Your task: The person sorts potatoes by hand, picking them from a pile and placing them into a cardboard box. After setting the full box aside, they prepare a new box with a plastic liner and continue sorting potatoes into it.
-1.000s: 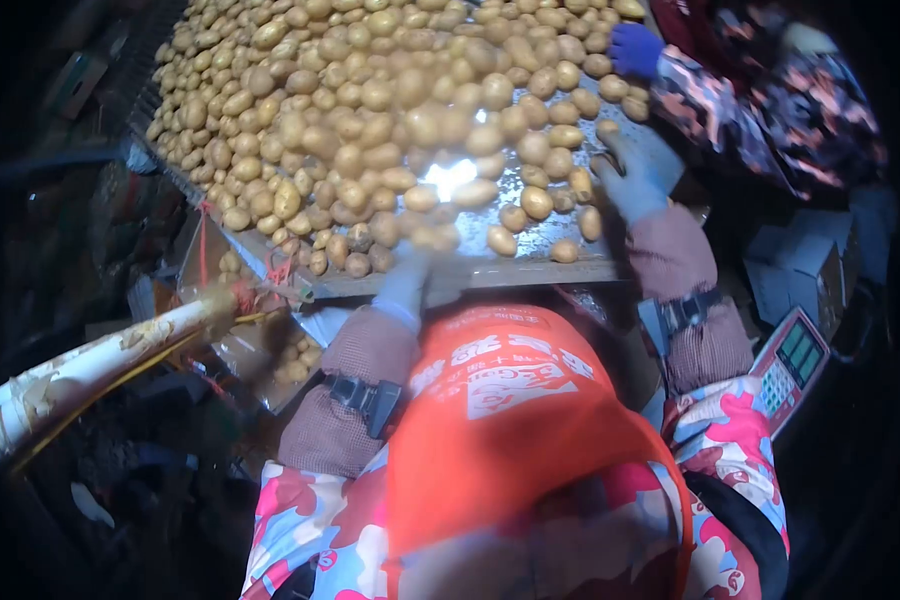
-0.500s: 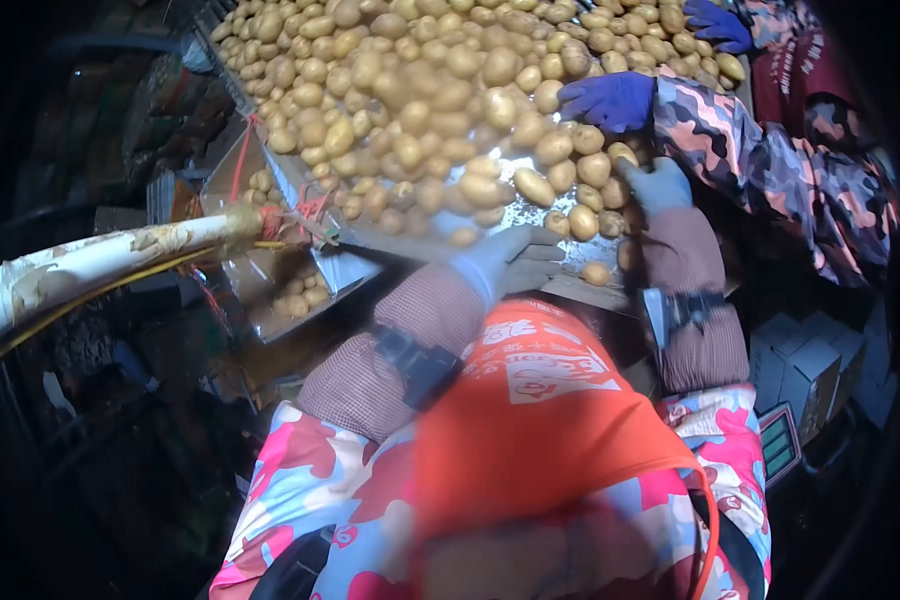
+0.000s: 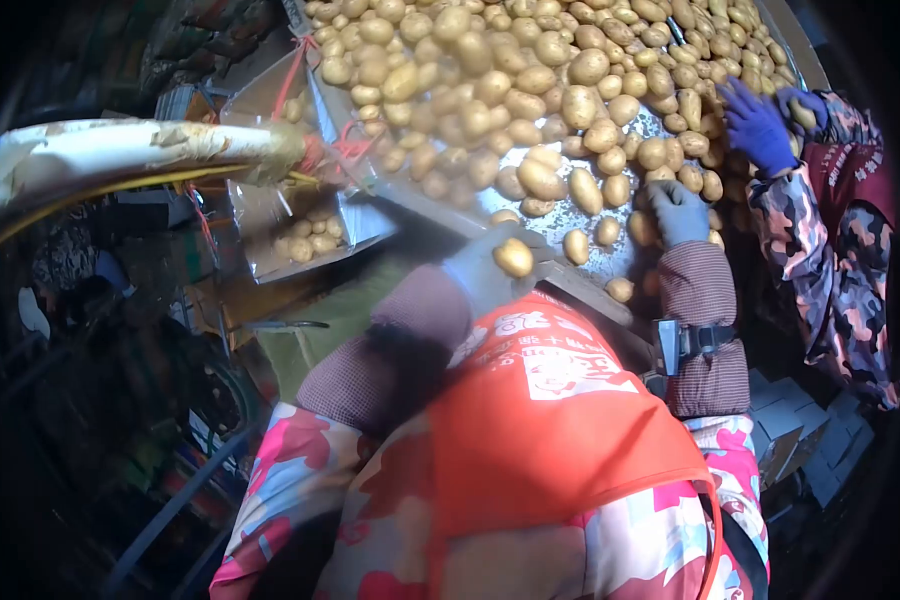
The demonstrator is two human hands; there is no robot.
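Note:
My left hand (image 3: 485, 272), in a grey glove, is at the near edge of a metal sorting table (image 3: 618, 262). It is closed around a yellow potato (image 3: 513, 258). To the right, my right hand (image 3: 680, 212), also gloved in grey, is among the potatoes with its fingers curled down; whatever they grip is hidden. Several loose potatoes (image 3: 585, 190) lie on the worn metal between my hands. Beyond them a large heap of potatoes (image 3: 450, 80) covers the table.
At the right, a co-worker's purple-gloved hands (image 3: 760, 128) are beside the heap. A lined carton (image 3: 260, 225) with potatoes in it stands left of the table. A white pipe (image 3: 140, 150) juts in from the left. Grey boxes (image 3: 805, 430) are stacked at lower right.
The view has shifted, so the table appears further right. A potato now shows in my left hand. My right hand's fingers are more curled. The co-worker's hands have drawn back rightward.

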